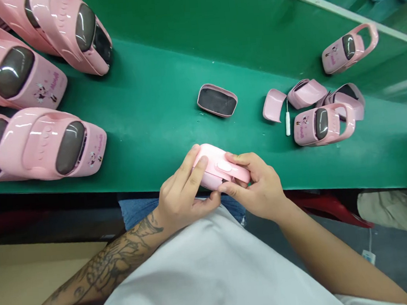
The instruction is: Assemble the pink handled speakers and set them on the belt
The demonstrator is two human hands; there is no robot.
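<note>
Close to the bench's front edge, a glossy pink plastic case (211,157) is held between my two hands. My left hand (180,188) grips its left end, with the fingers over the top. Around the right end, where a rounded handle-like part juts out, my right hand (259,183) is closed with its thumb along the near side. A small dark gap shows in the case near that thumb. Its underside is hidden. Beyond my hands lies a pink shell with a dark inside (217,101), on the green bench (157,123).
Several pink handled cases with dark windows (69,148) crowd the left side. To the right are a curved pink cover (274,105), a white-handled screwdriver (287,123), stacked pink shells (306,93) and a printed handled case (321,124). Another person's leg (389,209) shows at far right.
</note>
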